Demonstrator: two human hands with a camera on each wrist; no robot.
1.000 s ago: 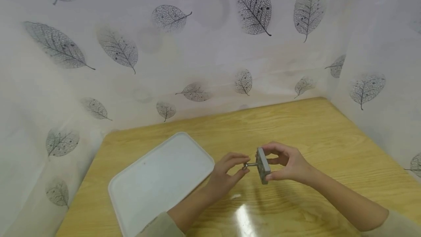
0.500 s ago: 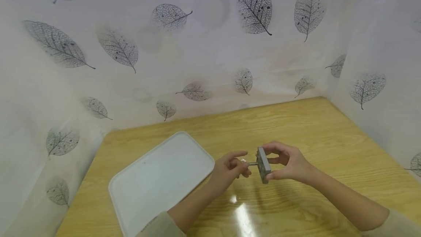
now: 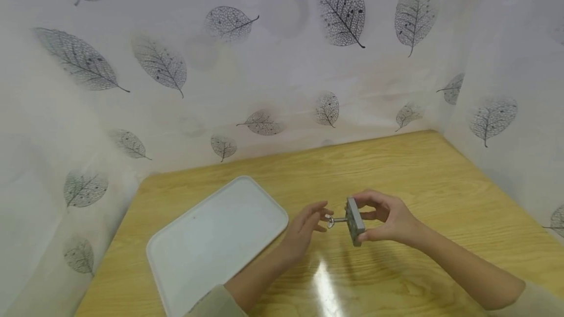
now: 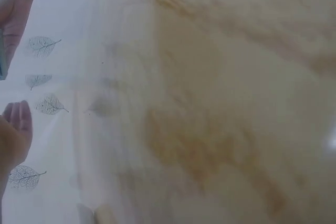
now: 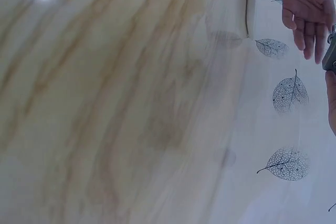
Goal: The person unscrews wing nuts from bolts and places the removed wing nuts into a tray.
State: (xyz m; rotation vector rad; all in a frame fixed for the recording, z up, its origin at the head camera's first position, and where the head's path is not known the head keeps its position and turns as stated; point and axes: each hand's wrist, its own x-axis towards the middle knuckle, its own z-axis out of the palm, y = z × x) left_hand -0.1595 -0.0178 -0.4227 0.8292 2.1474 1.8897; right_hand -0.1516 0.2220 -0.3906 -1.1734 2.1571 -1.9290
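In the head view my right hand (image 3: 389, 216) grips a grey rectangular metal block (image 3: 355, 222) by its edges, thumb below and fingers above. A wing screw (image 3: 337, 220) juts from the block's left face, its winged end pointing left. Close to that winged end is my left hand (image 3: 301, 234), its fingers extended and loose. The right wrist view has the left hand (image 5: 308, 11) with nearly straight fingers beside the block (image 5: 329, 59), which is cut off by the frame edge. Only a sliver of the block (image 4: 2, 56) appears in the left wrist view.
A white rectangular tray (image 3: 216, 238) lies at an angle on the wood-grain table (image 3: 396, 170), left of the hands. Light sheets (image 3: 273, 72) printed with leaves stand behind the table and along its sides.
A second ago the left fingers pinched the screw's winged end; half a second ago they curled about it. Now they are loosened and spread beside it. The right hand and block stay almost still.
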